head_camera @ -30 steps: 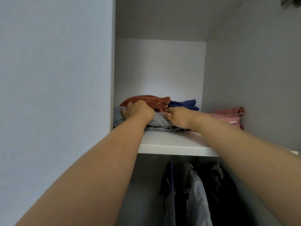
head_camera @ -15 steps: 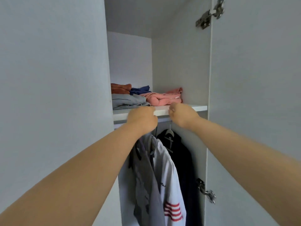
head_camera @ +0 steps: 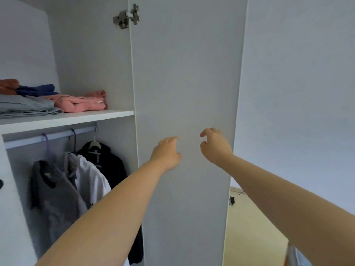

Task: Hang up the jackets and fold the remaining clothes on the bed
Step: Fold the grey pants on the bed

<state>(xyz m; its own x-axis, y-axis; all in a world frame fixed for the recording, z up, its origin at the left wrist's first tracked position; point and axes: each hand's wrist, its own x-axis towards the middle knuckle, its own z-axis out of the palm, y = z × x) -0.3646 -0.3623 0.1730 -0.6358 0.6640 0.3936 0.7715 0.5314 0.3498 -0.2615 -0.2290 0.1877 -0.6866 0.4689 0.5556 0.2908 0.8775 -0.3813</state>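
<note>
Pink and grey folded clothes [head_camera: 76, 105] on shelf [head_camera: 99, 114]

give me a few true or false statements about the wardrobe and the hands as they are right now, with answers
1. The left hand and the right hand hold nothing. True.
2. The pink folded garment hangs from the rail. False: it lies on the shelf.
3. A black jacket hangs on the rail. True.
4. The wardrobe door is closed. False: it stands open, and the inside shows.
</note>
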